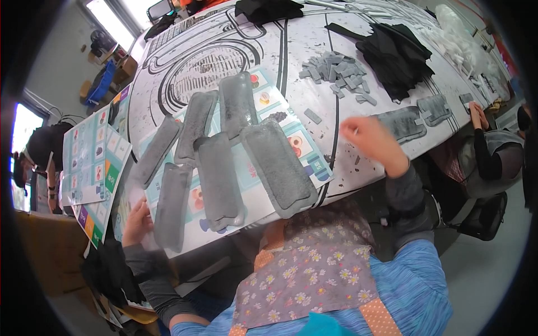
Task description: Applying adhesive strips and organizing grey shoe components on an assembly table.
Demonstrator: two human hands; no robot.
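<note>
Several flat grey pads with rounded corners, such as the front one (280, 168), lie fanned out on printed picture sheets (316, 162). My left hand (137, 223) is at the table's near left edge, beside the lowest left pad (172, 210). Its fingers are slightly bent and partly apart, and I see nothing held in them. Over the white table to the right of the pads is my right hand (375, 141), its fingers curled together. Whatever its fingertips hold, if anything, is too small to make out. A single small grey strip (312, 116) lies left of this hand.
Beyond my right hand sit a pile of small grey strips (339, 73) and black cloth pieces (395, 59). More grey pads (400, 123) lie near the right edge, where another person's hands (477, 116) rest. Further printed sheets (84, 162) hang at the left.
</note>
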